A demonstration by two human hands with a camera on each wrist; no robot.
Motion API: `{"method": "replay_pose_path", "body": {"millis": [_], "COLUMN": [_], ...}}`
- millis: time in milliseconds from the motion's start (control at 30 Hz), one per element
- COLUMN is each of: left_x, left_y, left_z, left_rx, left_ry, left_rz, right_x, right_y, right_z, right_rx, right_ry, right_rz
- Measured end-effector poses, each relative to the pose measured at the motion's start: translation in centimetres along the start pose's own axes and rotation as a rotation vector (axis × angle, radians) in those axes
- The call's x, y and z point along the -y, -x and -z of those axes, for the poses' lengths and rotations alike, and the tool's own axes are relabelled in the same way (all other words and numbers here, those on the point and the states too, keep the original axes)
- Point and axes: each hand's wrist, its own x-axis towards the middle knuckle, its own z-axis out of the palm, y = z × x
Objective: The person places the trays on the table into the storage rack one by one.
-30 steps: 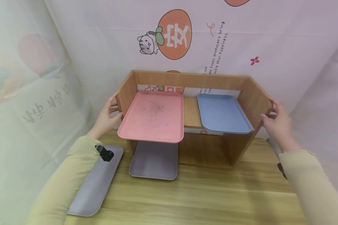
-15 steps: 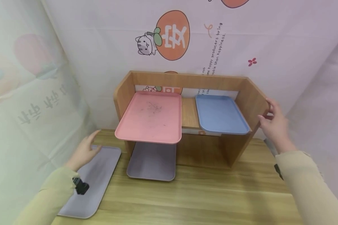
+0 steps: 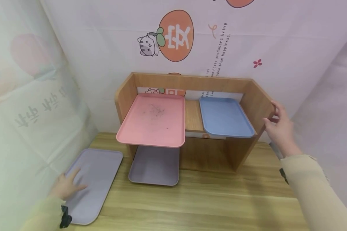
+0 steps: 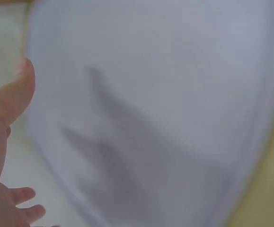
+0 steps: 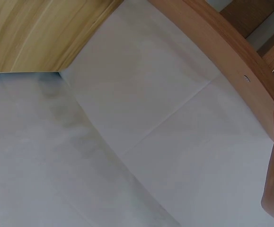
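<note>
My left hand (image 3: 66,186) is over the long grey-purple tray (image 3: 99,170) lying on the table at the left. Its fingers are spread and nothing is in them; in the left wrist view its shadow falls across the tray. My right hand (image 3: 280,128) grips the front edge of the right side panel of a wooden desktop shelf (image 3: 257,96), thumb on the inner face and fingers outside. On the shelf's upper board lie a pink tray (image 3: 153,125) at left, jutting out in front, and a smaller blue tray (image 3: 226,117) at right.
Another grey-purple tray (image 3: 154,170) sits in the lower left of the shelf and sticks out in front. The wood-grain table (image 3: 205,202) extends forward. Printed white cloth (image 3: 110,41) hangs behind, with more cloth at both sides.
My left hand has let go of the shelf's left side panel and moved down and left over the long tray. The right hand keeps its grip on the right panel.
</note>
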Motion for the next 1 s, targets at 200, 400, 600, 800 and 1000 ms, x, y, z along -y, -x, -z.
{"method": "replay_pose_path", "body": {"millis": [200,400,600,800,1000], "left_x": [2.5,3.2,3.2,3.6,3.6], "left_y": [1.1,1.9,1.5,1.1,1.2], "left_z": [-1.9,-2.8,-3.3,-4.0,-4.2], "left_rx": [0.046,0.100,0.153,0.187,0.182], "left_ry": [-0.024,0.076,0.101,0.042,0.051], "left_rz": [0.118,0.196,0.276,0.292,0.302], "right_x": [0.1,0.2,0.3,0.0,-0.2], "right_y": [0.0,-0.1,-0.3,-0.1,0.0], "right_z": [-0.1,-0.1,0.0,0.0,0.0], "right_rx": [0.014,0.012,0.010,-0.006,-0.002], "right_ry": [0.001,0.003,0.025,0.033,0.025], "right_rz": [-0.014,-0.023,-0.020,-0.016,-0.012]}}
